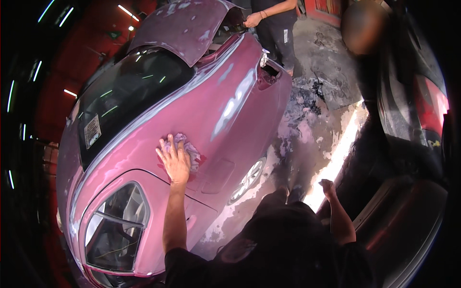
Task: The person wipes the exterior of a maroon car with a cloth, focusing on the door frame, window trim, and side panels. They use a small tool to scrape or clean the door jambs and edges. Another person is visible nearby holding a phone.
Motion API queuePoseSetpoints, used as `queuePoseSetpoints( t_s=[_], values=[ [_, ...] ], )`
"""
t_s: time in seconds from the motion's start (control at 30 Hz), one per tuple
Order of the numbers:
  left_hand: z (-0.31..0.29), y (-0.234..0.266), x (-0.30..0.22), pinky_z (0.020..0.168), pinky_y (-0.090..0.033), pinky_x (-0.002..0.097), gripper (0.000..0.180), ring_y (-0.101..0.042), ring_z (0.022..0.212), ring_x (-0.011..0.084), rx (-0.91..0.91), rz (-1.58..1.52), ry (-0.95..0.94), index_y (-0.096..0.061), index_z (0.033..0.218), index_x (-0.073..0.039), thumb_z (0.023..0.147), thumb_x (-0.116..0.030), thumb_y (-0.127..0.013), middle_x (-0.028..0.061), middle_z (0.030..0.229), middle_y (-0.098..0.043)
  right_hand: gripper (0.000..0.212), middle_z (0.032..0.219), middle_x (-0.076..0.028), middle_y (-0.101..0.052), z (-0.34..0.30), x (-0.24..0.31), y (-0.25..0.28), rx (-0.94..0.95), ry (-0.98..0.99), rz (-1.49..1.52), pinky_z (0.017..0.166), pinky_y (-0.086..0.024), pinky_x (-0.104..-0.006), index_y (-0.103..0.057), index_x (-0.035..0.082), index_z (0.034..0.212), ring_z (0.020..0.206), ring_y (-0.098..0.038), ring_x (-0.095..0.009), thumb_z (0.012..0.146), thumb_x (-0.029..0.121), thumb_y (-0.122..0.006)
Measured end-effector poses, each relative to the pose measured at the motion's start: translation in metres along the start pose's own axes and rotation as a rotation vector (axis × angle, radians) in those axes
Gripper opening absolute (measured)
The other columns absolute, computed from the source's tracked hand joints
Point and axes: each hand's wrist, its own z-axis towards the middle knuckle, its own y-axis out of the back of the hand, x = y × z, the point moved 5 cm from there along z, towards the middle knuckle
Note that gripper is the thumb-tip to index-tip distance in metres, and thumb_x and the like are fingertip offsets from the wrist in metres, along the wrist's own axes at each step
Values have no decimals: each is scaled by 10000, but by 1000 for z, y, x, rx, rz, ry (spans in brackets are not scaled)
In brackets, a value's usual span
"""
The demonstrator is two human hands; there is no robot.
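My left hand point(174, 161) presses a crumpled pale purple cloth point(192, 152) against the rear side panel of a pink car point(158, 129). Its fingers are spread over the cloth, which sticks out beyond them on the right. Darker, wet-looking pink patches show around the cloth. Just below the hand are the panel's seam and the outline of a fuel flap point(218, 176). Well away from the car, my right hand point(328, 188) hangs low at my side with its fingers curled in, and I see nothing in it.
Another person's hand point(252, 19) is at the raised trunk lid point(185, 26). An empty tail-light opening point(269, 76) is at the car's rear corner. Dark vehicles point(408, 225) stand close on my right. The concrete floor point(331, 62) is stained, with a bright strip of sunlight.
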Motion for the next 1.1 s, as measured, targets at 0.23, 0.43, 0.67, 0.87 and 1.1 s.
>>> queuePoseSetpoints(
  t_s=[0.23,0.43,0.67,0.87,1.1],
  values=[
    [-23,5,-22,1183,-168,697,585,-210,1483,550,-58,19,178,-453,1516,-97,954,-157,-606,195,1628,-310,292,1016,-152,-754,-16,-24,-9,-91,-230,216,886,-534,-332,-701,-57,1074,955,-707,-213,1011,186,-553],
    [14,-31,-55,1196,-158,681,609,-211,1483,549,126,69,102,-417,1530,-47,975,-240,-579,254,1445,-481,195,954,-178,-729,-81,-78,18,-53,-295,-1,808,-549,-370,-701,-17,900,880,-708,-296,920,68,-527],
    [118,-70,-98,1215,-155,647,592,-207,1504,503,132,-29,-38,-421,1534,-62,979,-222,-548,211,1360,-530,264,990,-155,-747,-110,-71,16,-102,-631,324,820,-532,-317,-713,-73,1069,926,-689,-197,878,89,-631],
    [165,-87,-130,1236,-132,617,607,-174,1527,473,170,-60,-151,-380,1555,-63,964,-155,-483,169,1498,-469,337,949,-171,-752,-76,-3,29,-72,-305,189,806,-529,-346,-735,-38,1026,876,-703,-221,978,212,-515],
    [90,-51,-83,1219,-167,645,661,-223,1524,425,162,-129,-111,-460,1529,-181,887,-90,-587,108,1509,-464,285,809,-48,-705,-48,-20,31,-53,-154,164,702,-480,-298,-742,-27,940,761,-617,-119,988,155,-527]
  ],
)
